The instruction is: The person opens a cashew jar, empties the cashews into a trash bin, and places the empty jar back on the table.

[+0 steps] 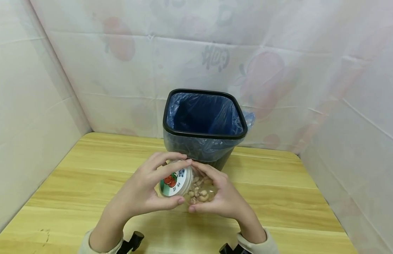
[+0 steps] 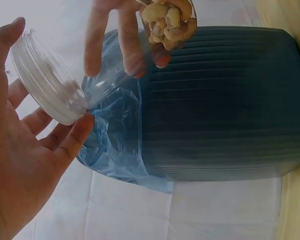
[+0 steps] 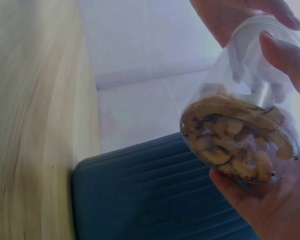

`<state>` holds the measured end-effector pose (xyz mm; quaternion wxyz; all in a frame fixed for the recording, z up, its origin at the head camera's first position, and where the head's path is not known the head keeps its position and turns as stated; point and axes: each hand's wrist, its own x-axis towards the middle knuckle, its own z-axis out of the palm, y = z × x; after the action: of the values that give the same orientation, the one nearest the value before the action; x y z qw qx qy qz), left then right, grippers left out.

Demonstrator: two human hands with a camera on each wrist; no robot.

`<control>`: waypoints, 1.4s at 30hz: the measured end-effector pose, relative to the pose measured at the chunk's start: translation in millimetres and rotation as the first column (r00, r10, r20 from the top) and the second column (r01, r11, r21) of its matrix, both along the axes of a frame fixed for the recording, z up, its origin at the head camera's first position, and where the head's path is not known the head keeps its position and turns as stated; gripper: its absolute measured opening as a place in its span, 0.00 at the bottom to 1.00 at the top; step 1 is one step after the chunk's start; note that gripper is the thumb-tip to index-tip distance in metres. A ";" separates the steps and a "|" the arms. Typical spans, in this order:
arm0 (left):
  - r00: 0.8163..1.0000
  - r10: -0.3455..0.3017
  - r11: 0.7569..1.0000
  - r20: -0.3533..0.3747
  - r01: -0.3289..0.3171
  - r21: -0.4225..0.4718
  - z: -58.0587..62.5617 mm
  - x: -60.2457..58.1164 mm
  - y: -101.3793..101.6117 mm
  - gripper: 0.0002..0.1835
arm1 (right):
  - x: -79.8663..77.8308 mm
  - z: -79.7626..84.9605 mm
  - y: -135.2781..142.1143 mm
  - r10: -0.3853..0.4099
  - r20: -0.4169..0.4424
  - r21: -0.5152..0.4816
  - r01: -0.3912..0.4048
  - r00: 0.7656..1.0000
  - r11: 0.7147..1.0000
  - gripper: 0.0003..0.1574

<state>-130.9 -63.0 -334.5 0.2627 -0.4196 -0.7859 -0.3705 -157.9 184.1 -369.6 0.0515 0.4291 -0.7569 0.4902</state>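
A clear plastic jar (image 3: pixel 217 72) with cashews (image 3: pixel 237 142) lying toward its base is held tilted above the table, in front of a dark bin. Its round lid (image 1: pixel 173 181) carries a white and green label with a red fruit picture and faces left. My left hand (image 1: pixel 140 190) grips the lid end, thumb below and fingers over the top. Around the jar's body, near the cashews, curls my right hand (image 1: pixel 229 197). The two hands' fingertips come close together over the jar in the head view.
Right behind the hands stands the dark bin (image 1: pixel 204 135), lined with a thin blue bag (image 1: pixel 248 118) that hangs over its rim. The wood-grain table (image 1: pixel 279 190) ends at pale printed cloth walls (image 1: pixel 145 70) at the back and sides.
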 end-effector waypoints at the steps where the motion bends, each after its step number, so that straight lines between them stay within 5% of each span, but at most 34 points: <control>1: 1.000 0.002 1.000 0.000 -0.002 0.002 -0.2 -0.2 0.1 0.34 | -0.1 -0.1 -0.2 0.001 -0.001 -0.002 -0.001 1.000 1.000 0.62; 16: 0.990 0.125 0.992 0.069 -0.124 -0.020 -1.9 0.4 0.8 0.35 | 2.9 -0.4 -3.7 -0.078 -0.049 0.033 0.080 0.996 0.996 0.64; 27: 0.999 -0.024 1.000 -0.047 0.024 -0.001 -1.8 -2.1 1.1 0.32 | -0.2 -2.3 0.5 -0.016 -0.015 0.046 0.017 1.000 0.999 0.62; 42: 0.998 0.053 0.998 -0.016 -0.053 0.022 0.0 -0.7 2.8 0.30 | 1.7 -2.2 -1.8 -0.058 -0.054 0.037 0.060 0.997 0.997 0.62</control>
<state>-131.7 -60.2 -334.5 0.2836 -0.3988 -0.7905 -0.3684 -156.3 182.3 -371.8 0.0779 0.4202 -0.7770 0.4623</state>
